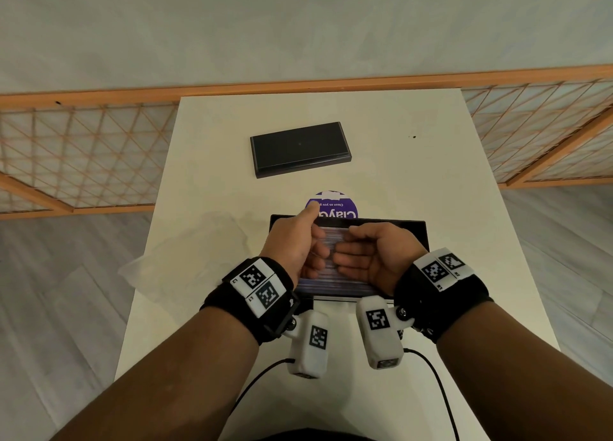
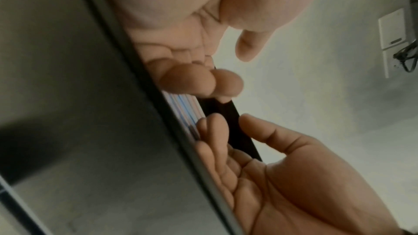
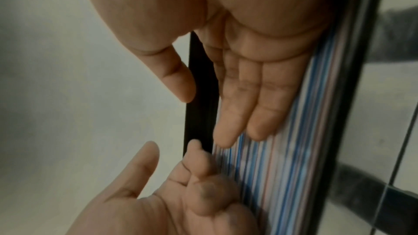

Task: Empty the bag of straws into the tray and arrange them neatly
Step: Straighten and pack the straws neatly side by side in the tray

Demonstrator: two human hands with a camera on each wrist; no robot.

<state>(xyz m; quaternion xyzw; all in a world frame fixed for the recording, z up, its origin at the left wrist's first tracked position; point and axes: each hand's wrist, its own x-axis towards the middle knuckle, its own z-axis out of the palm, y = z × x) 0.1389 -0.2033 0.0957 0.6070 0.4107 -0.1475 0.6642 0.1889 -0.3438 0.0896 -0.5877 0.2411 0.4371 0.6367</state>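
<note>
A black tray [image 1: 414, 228] sits near the table's front edge, filled with thin blue, pink and white straws [image 1: 331, 281] lying side by side. Both hands are over the straws. My left hand [image 1: 311, 241] has its fingers curled with the knuckles against the straws [image 3: 271, 176] and the thumb sticking up. My right hand [image 1: 365, 254] lies with straight fingers flat on the straws, thumb near the far wall of the tray [image 3: 199, 96]. The empty clear bag [image 1: 189, 251] lies crumpled on the table, left of the tray.
A second black tray [image 1: 300, 148] lies farther back on the white table. A round purple label [image 1: 335, 206] shows just behind the near tray. Wooden lattice panels stand on both sides of the table. Cables run from the wrist cameras toward me.
</note>
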